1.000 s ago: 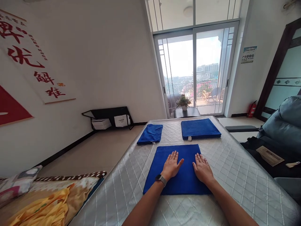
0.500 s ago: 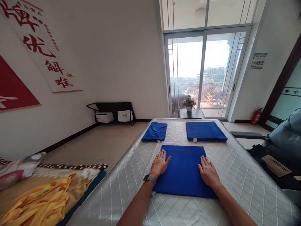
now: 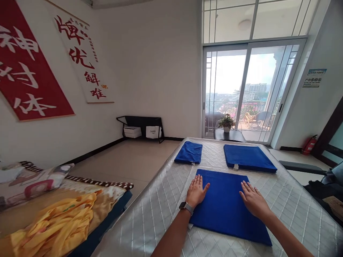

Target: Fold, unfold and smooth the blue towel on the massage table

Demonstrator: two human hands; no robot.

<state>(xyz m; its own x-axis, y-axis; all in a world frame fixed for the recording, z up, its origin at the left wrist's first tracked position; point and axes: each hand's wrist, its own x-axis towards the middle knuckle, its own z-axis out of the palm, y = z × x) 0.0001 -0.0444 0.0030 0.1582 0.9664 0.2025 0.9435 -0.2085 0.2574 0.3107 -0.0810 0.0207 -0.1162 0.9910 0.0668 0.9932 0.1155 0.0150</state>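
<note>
A folded blue cloth (image 3: pixel 223 207) lies flat before me on a silver quilted cover (image 3: pixel 150 214). My left hand (image 3: pixel 197 191) rests on its left edge, fingers stretched out and thumb apart, with a watch on the wrist. On the cloth's right edge lies my right hand (image 3: pixel 254 200), also flat with fingers extended. Neither hand grips anything. Farther back sit a smaller folded blue cloth (image 3: pixel 189 152) at the left and a wider stack of folded blue cloth (image 3: pixel 249 157) at the right, each showing a white tag.
To the left, a yellow cloth (image 3: pixel 64 217) lies crumpled on a low bed beside a patterned pillow (image 3: pixel 34 185). Beyond the cover's far edge stands a potted plant (image 3: pixel 226 122) on a dark chair. A fire extinguisher (image 3: pixel 309 144) is by the right wall.
The view has turned left, so everything sits farther right in the picture. Both hands stay flat on the cloth's side edges, with little visible movement against it.
</note>
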